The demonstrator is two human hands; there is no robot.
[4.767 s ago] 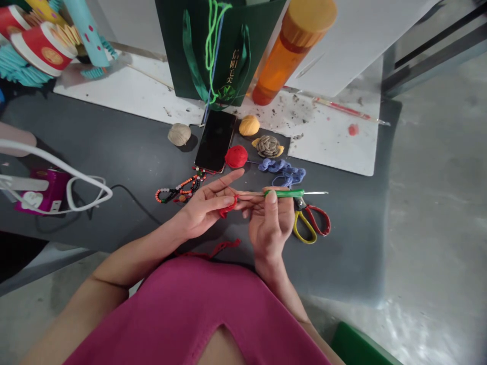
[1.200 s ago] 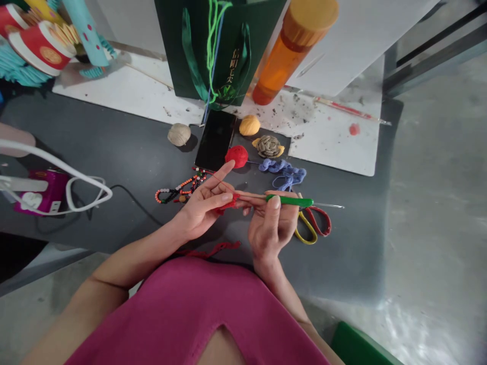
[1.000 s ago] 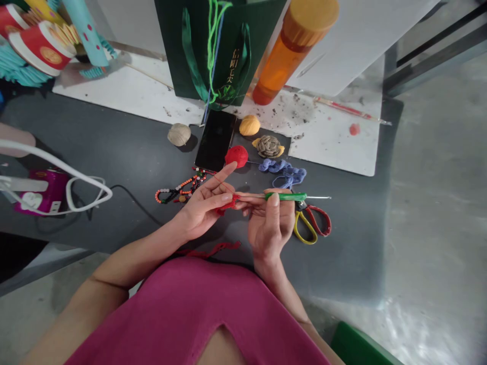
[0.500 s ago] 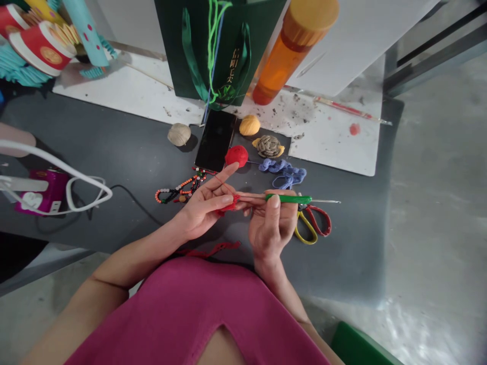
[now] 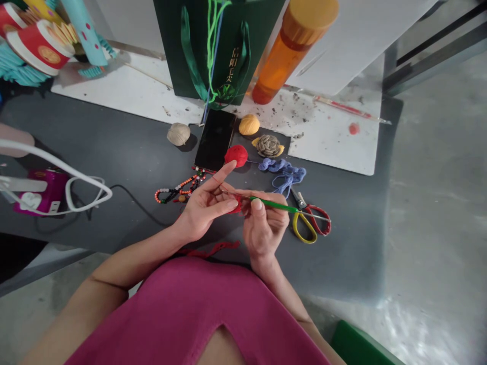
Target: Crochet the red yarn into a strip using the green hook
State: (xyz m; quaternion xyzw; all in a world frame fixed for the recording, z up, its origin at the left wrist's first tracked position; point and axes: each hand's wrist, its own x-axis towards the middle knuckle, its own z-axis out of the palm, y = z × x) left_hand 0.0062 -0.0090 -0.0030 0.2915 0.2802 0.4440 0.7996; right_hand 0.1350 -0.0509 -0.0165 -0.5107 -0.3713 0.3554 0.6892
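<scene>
My left hand (image 5: 203, 208) pinches a small piece of red crochet work (image 5: 236, 205) between thumb and fingers, with red yarn running over its raised index finger. In my right hand (image 5: 264, 223) is a crochet hook (image 5: 279, 205) with a green handle, its front end at the yarn by my left fingers and its rear tip pointing right. Part of the red piece is hidden by my fingers. A red yarn ball (image 5: 236, 155) lies just beyond my left fingertip. Scissors (image 5: 310, 223) with red and yellow handles lie right of my right hand.
Beyond my hands lie a phone (image 5: 215, 139), a beige yarn ball (image 5: 178, 134), a yellow yarn ball (image 5: 249, 124), a crocheted flower (image 5: 268, 146), blue crochet work (image 5: 287, 175) and a beaded string (image 5: 164, 195). Behind stand a green bag (image 5: 198, 56) and an orange bottle (image 5: 279, 61). Cables lie left.
My right hand has shifted left with the crochet hook, closer to my left hand. The hook now tilts, its rear end lower, and its front reaches the yarn near my left index finger.
</scene>
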